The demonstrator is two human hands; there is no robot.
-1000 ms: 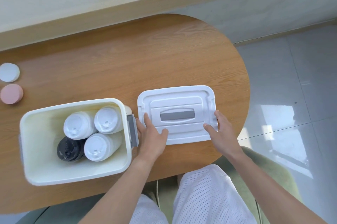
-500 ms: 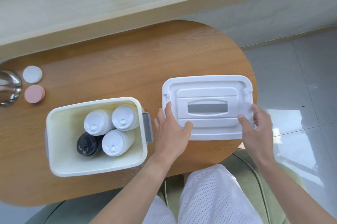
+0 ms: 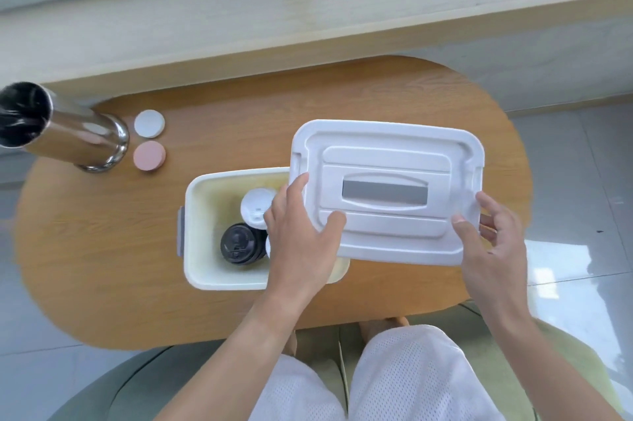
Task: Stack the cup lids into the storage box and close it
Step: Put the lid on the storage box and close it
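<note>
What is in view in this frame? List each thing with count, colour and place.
box lid: 1, white with grey handle, held over the box's right end
storage box: 1, cream, table centre
cup lid stacks: 1 black, 1 white visible, inside box
discs: 1 white, 1 pink, table left
steel cup: 1, silver, far left
table: 1, wooden
left hand: grips lid's left edge
right hand: grips lid's right edge

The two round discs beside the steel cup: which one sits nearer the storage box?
The pink disc. It lies closer to the storage box than the white disc, which sits farther back on the table.
</note>
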